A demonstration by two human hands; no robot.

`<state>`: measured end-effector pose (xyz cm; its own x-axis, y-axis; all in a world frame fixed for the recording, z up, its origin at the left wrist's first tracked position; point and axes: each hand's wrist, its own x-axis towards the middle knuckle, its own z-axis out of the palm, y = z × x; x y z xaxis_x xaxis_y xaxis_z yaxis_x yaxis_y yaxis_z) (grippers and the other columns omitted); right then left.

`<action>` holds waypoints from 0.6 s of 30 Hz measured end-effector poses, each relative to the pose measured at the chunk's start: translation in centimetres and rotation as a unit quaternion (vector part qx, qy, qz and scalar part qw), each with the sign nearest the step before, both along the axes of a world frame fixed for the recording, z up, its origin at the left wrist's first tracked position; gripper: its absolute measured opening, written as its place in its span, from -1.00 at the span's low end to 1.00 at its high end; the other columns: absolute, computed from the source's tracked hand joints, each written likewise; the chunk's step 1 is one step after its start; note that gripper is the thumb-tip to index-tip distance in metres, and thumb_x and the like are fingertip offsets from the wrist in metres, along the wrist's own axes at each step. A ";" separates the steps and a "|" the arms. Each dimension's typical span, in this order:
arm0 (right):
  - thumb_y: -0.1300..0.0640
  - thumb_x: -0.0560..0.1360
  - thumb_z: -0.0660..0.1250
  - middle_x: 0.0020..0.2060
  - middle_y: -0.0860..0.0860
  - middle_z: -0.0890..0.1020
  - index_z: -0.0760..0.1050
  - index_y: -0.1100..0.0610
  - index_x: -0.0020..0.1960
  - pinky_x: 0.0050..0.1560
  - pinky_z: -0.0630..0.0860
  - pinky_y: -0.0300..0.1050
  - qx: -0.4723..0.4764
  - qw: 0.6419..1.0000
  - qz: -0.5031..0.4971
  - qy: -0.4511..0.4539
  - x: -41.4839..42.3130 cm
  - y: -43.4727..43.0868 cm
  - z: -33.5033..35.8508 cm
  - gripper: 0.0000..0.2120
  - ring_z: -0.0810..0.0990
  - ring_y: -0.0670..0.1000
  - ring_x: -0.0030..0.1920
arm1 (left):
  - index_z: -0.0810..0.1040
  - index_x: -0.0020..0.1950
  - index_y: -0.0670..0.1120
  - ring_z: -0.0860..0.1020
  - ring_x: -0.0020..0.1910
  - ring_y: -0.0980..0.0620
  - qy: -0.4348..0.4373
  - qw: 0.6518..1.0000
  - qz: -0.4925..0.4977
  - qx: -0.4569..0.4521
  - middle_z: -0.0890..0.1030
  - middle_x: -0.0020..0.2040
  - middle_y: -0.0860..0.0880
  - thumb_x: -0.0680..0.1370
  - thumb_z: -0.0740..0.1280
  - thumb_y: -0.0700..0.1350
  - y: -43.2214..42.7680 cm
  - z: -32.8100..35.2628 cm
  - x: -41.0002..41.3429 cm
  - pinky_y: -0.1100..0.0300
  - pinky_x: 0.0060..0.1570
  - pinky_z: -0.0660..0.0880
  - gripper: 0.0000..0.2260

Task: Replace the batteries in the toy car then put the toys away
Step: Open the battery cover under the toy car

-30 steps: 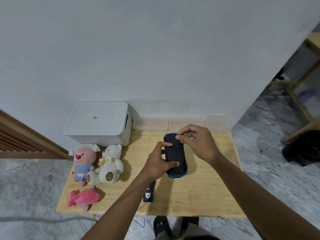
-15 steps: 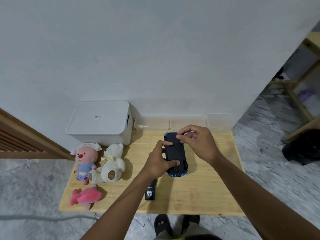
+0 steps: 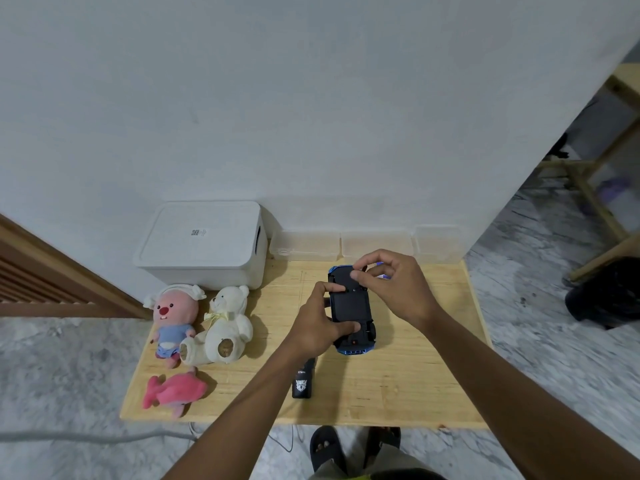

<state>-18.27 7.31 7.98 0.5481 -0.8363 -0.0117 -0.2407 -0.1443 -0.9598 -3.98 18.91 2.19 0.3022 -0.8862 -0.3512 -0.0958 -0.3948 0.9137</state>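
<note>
Near edge: a sandalled foot (image 3: 325, 445) on the marble floor below the wooden worktop (image 3: 415, 386).

On the worktop, nearest: a black handset with a white emblem (image 3: 303, 382), partly under the left forearm. To its left lies a pink plush fish (image 3: 173, 393).

Mid worktop: the toy car (image 3: 350, 306) is upside down, black underside up, with blue bodywork showing at both ends. It sits right of centre, lengthwise away from the person.

The left hand (image 3: 317, 329) grips the car from its left side, with the thumb across the near end and the index fingertip on the underside.

The right hand (image 3: 393, 285) has its fingers curled round the car's far end, thumb tip pressing the underside. A small blue-purple item shows between its fingers; what it is cannot be told.

Left of the car: a white teddy bear (image 3: 227, 323) and a pink plush in blue clothes (image 3: 173, 317), touching each other.

Against the wall: a lidded white storage box (image 3: 204, 244) behind the plush toys, then a row of clear plastic containers (image 3: 304, 244) behind the car.
</note>
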 end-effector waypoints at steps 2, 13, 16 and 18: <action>0.20 0.46 0.53 -0.10 -0.09 0.71 0.70 0.04 -0.06 -0.07 0.59 -0.26 0.006 1.000 -0.006 -0.001 0.0 0.0 0.1 -0.90 0.71 -0.03 -0.17 | 0.40 0.28 0.05 0.70 -0.04 -0.09 -0.001 1.000 -0.001 0.000 0.59 0.14 -0.07 0.40 0.63 -0.23 0.1 0.0 0.0 0.01 -0.10 0.70 -0.41; 0.26 0.54 0.42 -0.07 -0.10 0.73 0.69 -0.01 0.07 0.07 0.60 -0.17 0.031 0.999 -0.019 -0.023 -0.9 -0.3 0.6 -0.79 0.69 -0.08 -0.05 | 0.41 0.24 0.11 0.71 -0.03 -0.11 0.002 1.000 -0.007 0.003 0.60 0.17 -0.08 0.41 0.61 -0.23 0.5 -0.4 0.0 -0.03 -0.09 0.71 -0.43; 0.23 0.53 0.45 -0.05 0.02 0.71 0.69 -0.02 0.11 0.07 0.64 -0.05 0.076 0.991 -0.102 -0.043 -2.3 -1.8 -0.6 -0.77 0.70 0.04 -0.03 | 0.41 0.24 0.11 0.70 -0.02 -0.11 0.003 1.000 -0.004 0.008 0.59 0.17 -0.09 0.41 0.60 -0.25 0.6 -0.8 0.1 0.03 -0.13 0.70 -0.44; 0.21 0.50 0.48 -0.07 0.04 0.72 0.69 0.00 0.12 0.04 0.67 0.04 0.085 0.989 -0.119 0.037 -3.4 -2.6 -2.9 -0.77 0.72 0.09 -0.06 | 0.41 0.23 0.13 0.69 0.00 -0.11 0.002 1.000 0.000 0.011 0.59 0.17 -0.10 0.41 0.60 -0.25 0.6 -1.2 0.3 -0.01 -0.10 0.70 -0.44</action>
<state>-21.68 4.72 5.04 0.3290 -0.9241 -0.1946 -0.3181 0.0856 -0.9442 -3.69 19.49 0.95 0.3012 -0.8780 -0.3720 -0.0924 -0.4151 0.9050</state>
